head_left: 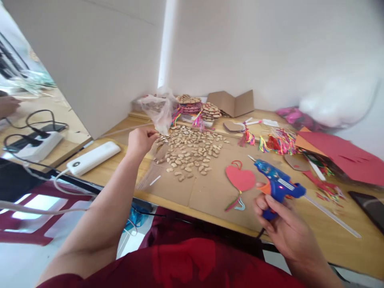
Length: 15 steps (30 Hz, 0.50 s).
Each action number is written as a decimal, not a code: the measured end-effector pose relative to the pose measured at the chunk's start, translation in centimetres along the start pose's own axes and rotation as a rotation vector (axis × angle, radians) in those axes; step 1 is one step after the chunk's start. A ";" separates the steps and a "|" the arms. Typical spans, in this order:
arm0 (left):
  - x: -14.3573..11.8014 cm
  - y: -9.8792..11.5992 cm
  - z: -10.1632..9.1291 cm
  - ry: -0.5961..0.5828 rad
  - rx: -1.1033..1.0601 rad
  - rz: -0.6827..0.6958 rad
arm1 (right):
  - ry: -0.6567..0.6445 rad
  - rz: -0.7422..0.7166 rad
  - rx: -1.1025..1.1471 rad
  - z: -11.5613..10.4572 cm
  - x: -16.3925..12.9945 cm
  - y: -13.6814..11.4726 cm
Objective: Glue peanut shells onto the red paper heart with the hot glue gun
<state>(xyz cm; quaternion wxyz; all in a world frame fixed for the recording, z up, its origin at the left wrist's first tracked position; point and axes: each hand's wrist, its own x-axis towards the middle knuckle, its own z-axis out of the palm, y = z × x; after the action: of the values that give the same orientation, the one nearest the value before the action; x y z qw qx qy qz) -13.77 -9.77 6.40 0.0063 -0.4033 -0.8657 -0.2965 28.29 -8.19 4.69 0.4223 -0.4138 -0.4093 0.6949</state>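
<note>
Head view: glue gun (277, 185) nozzle points up-left toward red heart (240, 178).

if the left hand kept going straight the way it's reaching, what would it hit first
Most likely the pile of peanuts: the left hand points right and slightly away, fingertips already at the pile's near-left edge. The clear plastic bag sits just beyond and above, though depth between them is hard to judge.

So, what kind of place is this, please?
Probably a small craft workbench: the right hand holds a blue glue gun near a red paper heart, and the left hand reaches a pile of peanuts.
</note>
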 end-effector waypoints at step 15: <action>1.3 -3.0 -1.2 0.110 0.018 -0.117 | 0.231 0.018 -0.038 -0.1 1.9 -1.2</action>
<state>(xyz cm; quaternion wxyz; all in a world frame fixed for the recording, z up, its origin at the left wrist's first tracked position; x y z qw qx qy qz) -16.98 -10.97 6.17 0.0403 -0.3349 -0.8888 -0.3101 28.06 -6.01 5.31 0.4523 -0.5029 -0.3672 0.6384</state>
